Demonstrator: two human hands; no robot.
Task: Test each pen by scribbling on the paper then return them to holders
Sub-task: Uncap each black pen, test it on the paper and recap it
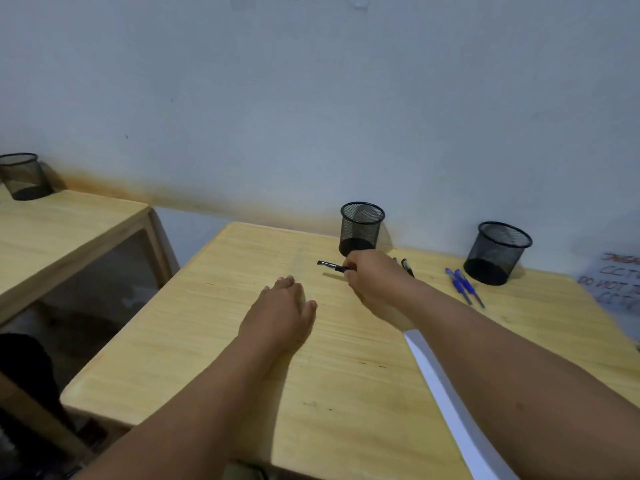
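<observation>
Here a black pen (331,266) is pinched in the curled fingers of the right hand (372,276), lifted just above the table (207,341), its tip end pointing left. Just behind that hand stands a black mesh holder (361,228); a second mesh holder (497,252) stands further right, near the wall. More black pens (407,266) lie partly hidden just right of the right hand, and two blue pens (464,287) lie side by side just in front of the second holder. A white sheet of paper (446,403) shows under the right forearm. The left hand (282,308) rests flat on the table, fingers straight. Another table (52,233) to the left carries a third mesh holder (24,176).
</observation>
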